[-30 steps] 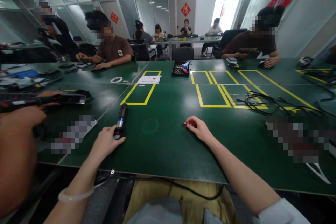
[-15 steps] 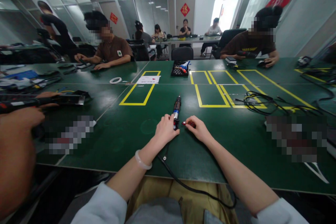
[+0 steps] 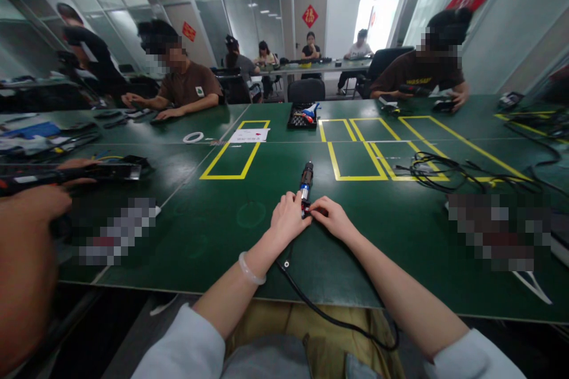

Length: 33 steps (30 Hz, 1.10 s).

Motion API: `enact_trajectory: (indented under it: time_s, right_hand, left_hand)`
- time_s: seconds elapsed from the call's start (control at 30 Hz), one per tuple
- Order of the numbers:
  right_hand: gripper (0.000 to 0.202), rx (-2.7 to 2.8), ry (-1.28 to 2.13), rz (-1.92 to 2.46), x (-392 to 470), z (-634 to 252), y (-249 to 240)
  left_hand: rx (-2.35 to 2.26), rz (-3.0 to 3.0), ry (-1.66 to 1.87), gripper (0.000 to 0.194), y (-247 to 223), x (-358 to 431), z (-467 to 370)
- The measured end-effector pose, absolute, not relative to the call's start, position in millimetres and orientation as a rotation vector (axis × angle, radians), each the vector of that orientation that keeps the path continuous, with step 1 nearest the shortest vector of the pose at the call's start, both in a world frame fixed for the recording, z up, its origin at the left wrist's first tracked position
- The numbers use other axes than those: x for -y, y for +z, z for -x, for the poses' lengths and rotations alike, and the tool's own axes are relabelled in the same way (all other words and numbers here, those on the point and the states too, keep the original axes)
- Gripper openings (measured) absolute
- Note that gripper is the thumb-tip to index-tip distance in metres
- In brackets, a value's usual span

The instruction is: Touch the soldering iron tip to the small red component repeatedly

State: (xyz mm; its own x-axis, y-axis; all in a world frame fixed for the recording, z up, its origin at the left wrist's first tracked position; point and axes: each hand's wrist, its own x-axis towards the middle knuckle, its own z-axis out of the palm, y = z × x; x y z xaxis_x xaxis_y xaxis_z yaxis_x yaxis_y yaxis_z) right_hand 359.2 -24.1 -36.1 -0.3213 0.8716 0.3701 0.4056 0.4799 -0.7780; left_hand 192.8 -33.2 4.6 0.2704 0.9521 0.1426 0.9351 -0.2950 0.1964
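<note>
An electric screwdriver (image 3: 306, 179), slim and dark with a silver and blue band, lies on the green table with its tip pointing away from me. My left hand (image 3: 288, 213) is closed around its near end, which it partly hides. The fingers of my right hand (image 3: 329, 216) are pinched together against the right side of that end. Between them is a small dark red part (image 3: 307, 209), mostly covered by the fingertips. A black cable (image 3: 306, 308) runs from under my left hand over the table edge toward my lap.
A black tray (image 3: 302, 115) with tools stands ahead. Yellow tape rectangles (image 3: 360, 178) mark the table, and black cables (image 3: 429, 169) lie coiled at right. At left, a co-worker's hand (image 3: 38, 210) is near a long dark tool. A tape roll (image 3: 193, 137) lies farther back.
My right hand has brought the small red part leftward, up to the near end of the screwdriver. My left hand keeps its hold on the tool.
</note>
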Motion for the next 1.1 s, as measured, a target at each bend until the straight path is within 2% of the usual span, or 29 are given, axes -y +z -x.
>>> enact_trajectory:
  time_s: [0.17, 0.5, 0.7, 1.1]
  right_hand:
    - [0.016, 1.884, 0.768, 1.041, 29, -360, -32]
    - [0.02, 1.813, 0.879, 1.086, 27, -365, -37]
    - [0.018, 1.862, 0.853, 1.099, 28, -364, -35]
    - [0.017, 1.901, 0.864, 1.127, 28, -366, -31]
  left_hand:
    - [-1.88, -2.483, 0.396, 0.054, 2, 31, -196]
    - [-1.927, -2.516, 0.288, 0.068, 8, 41, -157]
    - [-2.118, -2.438, 0.139, 0.066, 11, 59, -86]
    - [-2.534, -2.151, -0.147, 0.073, 0, 77, 97]
